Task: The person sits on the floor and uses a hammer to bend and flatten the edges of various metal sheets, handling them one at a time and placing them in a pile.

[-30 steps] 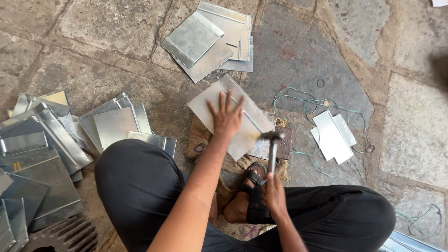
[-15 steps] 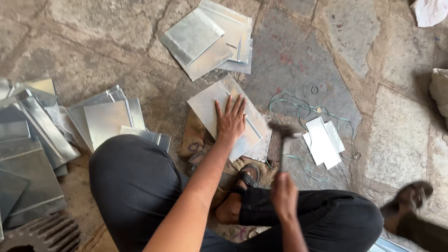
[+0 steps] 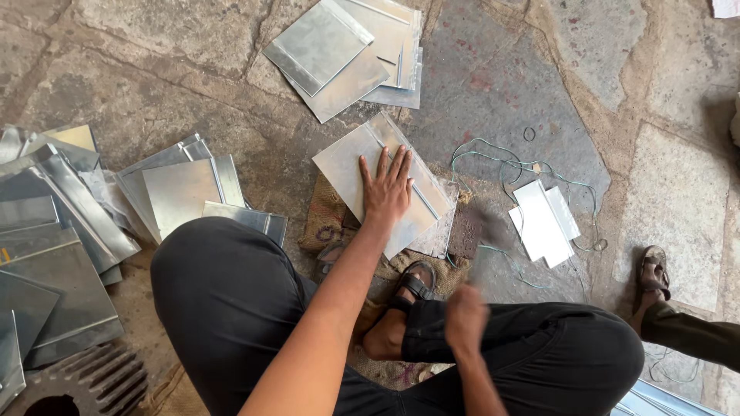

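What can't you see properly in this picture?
- Hammer, head view: smeared by motion blur, so its shape is unclear.
- Right hand: blurred too, so the finger grip cannot be made out.
- Metal sheet under the left hand: the palm covers part of its seam.
- Another person's sandalled foot: the right edge cuts off the rest of the leg.
- Toothed round part: cut by the bottom edge.

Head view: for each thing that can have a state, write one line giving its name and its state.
Left hand: open, pressed flat on the metal sheet.
Right hand: closed on a hammer handle.
Hammer: motion-blurred, head beside the sheet's edge.
Metal sheet: flat on the stone floor, pinned.
Sheet pile: stacked, untouched.
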